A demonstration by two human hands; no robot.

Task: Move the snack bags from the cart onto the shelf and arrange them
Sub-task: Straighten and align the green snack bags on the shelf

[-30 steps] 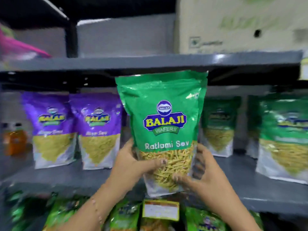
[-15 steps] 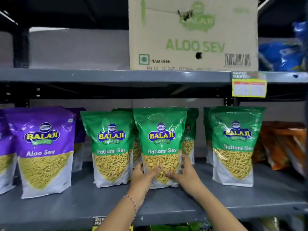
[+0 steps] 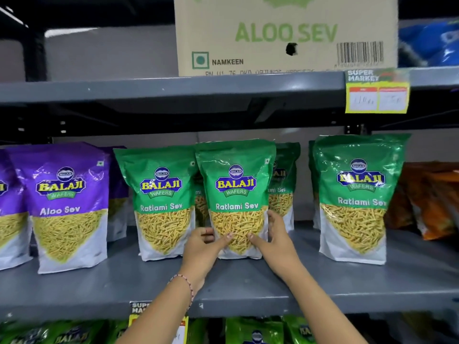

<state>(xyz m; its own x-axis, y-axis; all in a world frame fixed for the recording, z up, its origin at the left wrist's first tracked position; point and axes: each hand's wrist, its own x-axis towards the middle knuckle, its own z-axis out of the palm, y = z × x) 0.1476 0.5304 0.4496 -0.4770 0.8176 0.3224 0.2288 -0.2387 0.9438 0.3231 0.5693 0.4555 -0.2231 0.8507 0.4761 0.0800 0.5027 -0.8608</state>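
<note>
Both hands on the middle green Ratlami Sev bag point(image 3: 236, 194), which stands upright on the grey shelf point(image 3: 248, 281), base flat on the shelf surface. Left hand point(image 3: 202, 252) clamps the bag's lower left edge, thumb across the clear window on the front, other fingers tucked behind the edge. Right hand point(image 3: 275, 240) clamps the lower right edge the same way: thumb on the front, fingers along the side.

Bag look: glossy green top, Balaji Wafers logo in yellow on blue, white "Ratlami Sev" text, a V-shaped clear window showing thin yellow sev strands, white bottom panel. Top seal slightly crumpled, no visible tilt.

Neighbours: an identical green bag point(image 3: 161, 202) just beside it on the left, side edges overlapping or touching, cannot tell which. More green bags stand behind it, farther back. Another Ratlami Sev bag point(image 3: 355, 197) stands well apart on the right. Purple Aloo Sev bag point(image 3: 69, 207) farther left, orange bags point(image 3: 432, 202) at far right.

Upper shelf holds a cardboard "ALOO SEV" carton point(image 3: 285, 33); yellow price tag point(image 3: 377, 93) clipped to that shelf's edge. More green packs on the tier below, blurred.
</note>
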